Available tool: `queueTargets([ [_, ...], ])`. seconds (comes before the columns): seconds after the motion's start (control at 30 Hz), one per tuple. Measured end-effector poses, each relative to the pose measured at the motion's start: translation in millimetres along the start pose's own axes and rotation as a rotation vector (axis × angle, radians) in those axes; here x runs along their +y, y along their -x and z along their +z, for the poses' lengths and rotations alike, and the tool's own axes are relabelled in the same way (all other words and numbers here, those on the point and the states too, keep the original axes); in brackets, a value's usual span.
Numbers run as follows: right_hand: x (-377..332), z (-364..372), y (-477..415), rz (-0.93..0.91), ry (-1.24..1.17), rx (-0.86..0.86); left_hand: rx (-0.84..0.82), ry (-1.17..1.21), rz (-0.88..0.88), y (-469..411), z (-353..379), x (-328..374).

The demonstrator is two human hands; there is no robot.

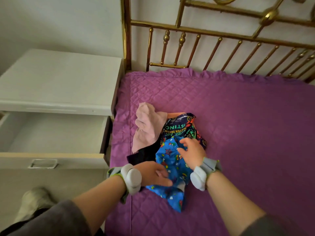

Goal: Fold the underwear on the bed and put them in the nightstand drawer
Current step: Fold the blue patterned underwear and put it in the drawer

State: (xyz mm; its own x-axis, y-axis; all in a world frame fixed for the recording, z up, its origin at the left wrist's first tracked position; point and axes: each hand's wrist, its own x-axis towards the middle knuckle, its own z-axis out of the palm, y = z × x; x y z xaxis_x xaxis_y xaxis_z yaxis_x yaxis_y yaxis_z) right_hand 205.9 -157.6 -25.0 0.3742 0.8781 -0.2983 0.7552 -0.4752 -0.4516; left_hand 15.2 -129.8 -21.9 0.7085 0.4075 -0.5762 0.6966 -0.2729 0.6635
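A pile of underwear lies near the bed's left edge on the purple quilt [238, 133]. On top is a bright blue patterned pair [172, 195], crumpled. Behind it are a dark pair with lettering [180, 128], a pale pink pair [146, 126] and a black pair [144, 155]. My left hand [156, 176] lies on the blue pair's left side, fingers stretched out flat. Over the blue pair's upper part, my right hand [190, 155] reaches with spread, slightly bent fingers touching the fabric. The white nightstand [59, 79] stands left of the bed, its drawer [51, 132] pulled out.
A brass headboard [213, 36] runs along the far side of the bed. The drawer front with its recessed handle [43, 163] juts toward me at the left. My shoe [32, 201] is on the pale floor below it. Both wrists carry grey bands with white sensors.
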Motion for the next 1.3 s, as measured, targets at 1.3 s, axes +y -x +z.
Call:
queueTargets([
  [1.3, 39.6, -98.0, 31.0, 0.049, 0.596, -0.223, 0.38, -0.373, 0.329, -28.0, -97.1, 28.8],
])
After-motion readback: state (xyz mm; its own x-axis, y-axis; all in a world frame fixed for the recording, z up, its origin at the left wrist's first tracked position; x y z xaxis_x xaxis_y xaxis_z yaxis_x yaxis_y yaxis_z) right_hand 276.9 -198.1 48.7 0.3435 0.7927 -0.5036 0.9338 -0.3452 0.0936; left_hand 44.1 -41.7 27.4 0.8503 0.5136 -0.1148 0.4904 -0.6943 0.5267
